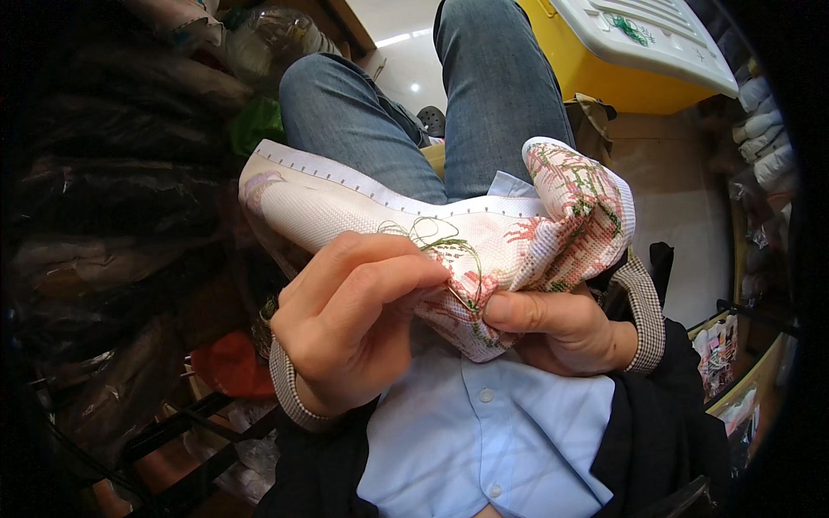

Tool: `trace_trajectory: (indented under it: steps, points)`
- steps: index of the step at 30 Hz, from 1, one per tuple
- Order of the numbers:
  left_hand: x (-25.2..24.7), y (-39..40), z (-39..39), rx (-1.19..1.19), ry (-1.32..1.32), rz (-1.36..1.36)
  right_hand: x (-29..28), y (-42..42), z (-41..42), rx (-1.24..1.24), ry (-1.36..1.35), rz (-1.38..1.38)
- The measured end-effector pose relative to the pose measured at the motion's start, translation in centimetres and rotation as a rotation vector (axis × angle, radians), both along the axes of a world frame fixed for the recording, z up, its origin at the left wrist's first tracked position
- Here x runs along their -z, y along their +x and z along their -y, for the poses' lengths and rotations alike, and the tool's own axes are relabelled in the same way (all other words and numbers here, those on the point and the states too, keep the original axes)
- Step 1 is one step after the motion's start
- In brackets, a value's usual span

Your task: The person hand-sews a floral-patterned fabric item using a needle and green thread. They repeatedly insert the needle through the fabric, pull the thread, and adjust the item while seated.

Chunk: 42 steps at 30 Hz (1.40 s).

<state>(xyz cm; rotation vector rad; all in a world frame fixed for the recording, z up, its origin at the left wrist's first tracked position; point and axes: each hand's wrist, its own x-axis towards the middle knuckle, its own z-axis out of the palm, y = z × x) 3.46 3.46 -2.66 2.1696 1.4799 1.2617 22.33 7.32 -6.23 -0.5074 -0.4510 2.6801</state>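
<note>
A white cross-stitch canvas with a marked white edge band lies across my lap, its stitched part in pinks and greens bunched at the right. My left hand pinches a thin needle by its upper end, its tip at the stitched cloth. Green thread loops over the canvas just above my fingers. My right hand grips the bunched canvas, thumb on top beside the needle and the other fingers mostly hidden beneath the cloth.
Beyond my knees at the upper right stands a yellow bin with a white lid, green thread on it. Dark plastic-wrapped goods fill the left side. Packed white bundles line the right. An orange-red object is near my left sleeve.
</note>
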Motion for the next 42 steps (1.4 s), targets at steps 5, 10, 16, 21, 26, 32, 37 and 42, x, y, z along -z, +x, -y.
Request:
trace_trajectory:
  steps: [5, 10, 16, 21, 26, 32, 37, 42]
  points:
    - [0.4, -0.2, -0.2, 0.032, 0.058, 0.003, 0.1, 0.1, 0.0, -0.006, 0.010, -0.010]
    - [0.7, -0.2, -0.2, 0.041, 0.073, 0.014, 0.2, -0.1, 0.0, -0.004, 0.014, -0.023]
    - [1.3, -0.5, -0.4, 0.107, 0.153, 0.008, 0.2, 0.0, 0.1, 0.005, 0.038, 0.002]
    - [1.4, 0.0, -0.1, 0.203, 0.155, 0.048, 0.1, -0.1, -0.1, 0.000, -0.011, -0.006]
    - [0.7, 0.2, -0.2, 0.193, 0.246, -0.106, 0.0, -0.2, 0.2, 0.084, -0.013, -0.068]
    - [-1.0, 1.1, 0.9, 0.104, 0.335, -0.460, 0.3, 0.2, 0.2, 0.009, 0.052, 0.014]
    - [-1.4, 0.7, 1.7, 0.385, 0.307, 0.306, -0.1, -0.5, 0.2, 0.108, 0.142, 0.047]
    - [-3.8, -3.2, 3.5, 0.331, 0.383, 1.449, -0.3, -0.1, 0.1, 0.044, 0.146, 0.023]
